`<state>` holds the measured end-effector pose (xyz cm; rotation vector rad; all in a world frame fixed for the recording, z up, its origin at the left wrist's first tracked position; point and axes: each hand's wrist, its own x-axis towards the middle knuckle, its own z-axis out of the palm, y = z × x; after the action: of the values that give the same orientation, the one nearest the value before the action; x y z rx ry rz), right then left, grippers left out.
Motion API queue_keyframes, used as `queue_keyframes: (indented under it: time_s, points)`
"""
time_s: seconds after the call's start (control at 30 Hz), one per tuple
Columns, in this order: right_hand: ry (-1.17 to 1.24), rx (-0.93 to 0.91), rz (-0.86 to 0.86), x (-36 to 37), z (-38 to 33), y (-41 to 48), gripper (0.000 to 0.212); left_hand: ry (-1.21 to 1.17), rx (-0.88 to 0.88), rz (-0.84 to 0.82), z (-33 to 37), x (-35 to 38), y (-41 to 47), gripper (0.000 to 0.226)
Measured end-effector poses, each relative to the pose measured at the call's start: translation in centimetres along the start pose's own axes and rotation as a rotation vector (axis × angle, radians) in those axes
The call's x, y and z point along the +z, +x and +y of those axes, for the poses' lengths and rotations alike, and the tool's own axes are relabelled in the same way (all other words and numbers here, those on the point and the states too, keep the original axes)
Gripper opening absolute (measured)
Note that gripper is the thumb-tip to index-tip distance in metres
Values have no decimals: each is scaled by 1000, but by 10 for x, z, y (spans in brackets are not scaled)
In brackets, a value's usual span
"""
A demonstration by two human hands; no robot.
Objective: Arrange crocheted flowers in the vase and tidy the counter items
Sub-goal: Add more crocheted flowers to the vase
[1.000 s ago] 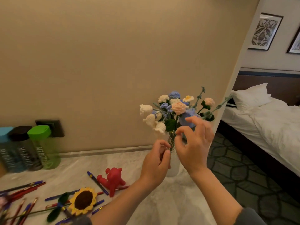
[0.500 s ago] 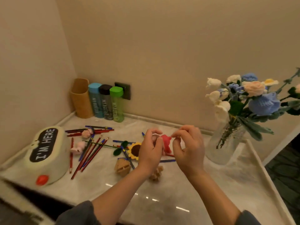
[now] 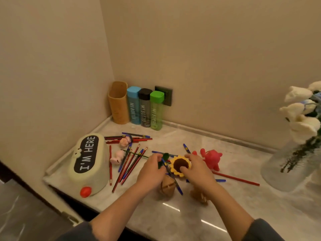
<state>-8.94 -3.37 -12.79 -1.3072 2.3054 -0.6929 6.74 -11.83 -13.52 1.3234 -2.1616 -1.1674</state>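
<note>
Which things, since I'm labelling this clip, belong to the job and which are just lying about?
Job: yellow crocheted sunflower; clear glass vase; scattered red and blue pencils; red toy figure.
Likely lying about: three lidded plastic bottles; cream oval box; dark wall socket.

Bottles (image 3: pixel 145 108) stand at the back, pencils (image 3: pixel 128 164) lie before them, vase (image 3: pixel 274 176) far right.

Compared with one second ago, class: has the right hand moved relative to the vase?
Yes. The right hand has moved away from the vase, leftward and down, and now grips the crocheted sunflower on the counter.
</note>
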Motion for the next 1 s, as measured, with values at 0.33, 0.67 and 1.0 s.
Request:
queue_keyframes:
  time_s: [0.33, 0.67, 1.0]
  points:
    - [-81, 228, -59, 35, -7, 35, 79, 396, 295, -173, -35, -17, 56, 54]
    - [70, 267, 124, 45, -16, 41, 85, 452, 372, -195, -54, -21, 82, 40]
    - [445, 114, 509, -8, -58, 40, 92, 276, 529, 1, -22, -43, 99, 27]
